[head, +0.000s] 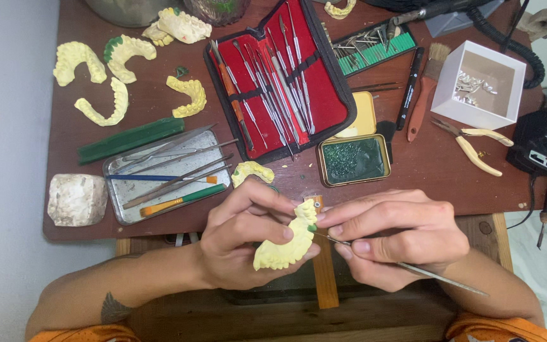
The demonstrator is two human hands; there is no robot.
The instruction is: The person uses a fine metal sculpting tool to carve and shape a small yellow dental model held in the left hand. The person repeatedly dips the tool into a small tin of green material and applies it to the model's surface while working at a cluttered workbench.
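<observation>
My left hand (242,237) grips a yellow dental plaster cast (284,247), held on edge in front of the table's near edge. My right hand (394,237) pinches a thin metal carving tool (425,272) like a pen. The tool's tip meets a small green wax spot on the cast's right edge. My right fingertips also touch the top of the cast.
On the brown table: an open red instrument case (280,82), a metal tray of tools (169,174), a tin of green wax (352,161), several yellow casts (128,76), a green bar (131,139), a white box (479,85), pliers (473,142), a plaster block (77,199).
</observation>
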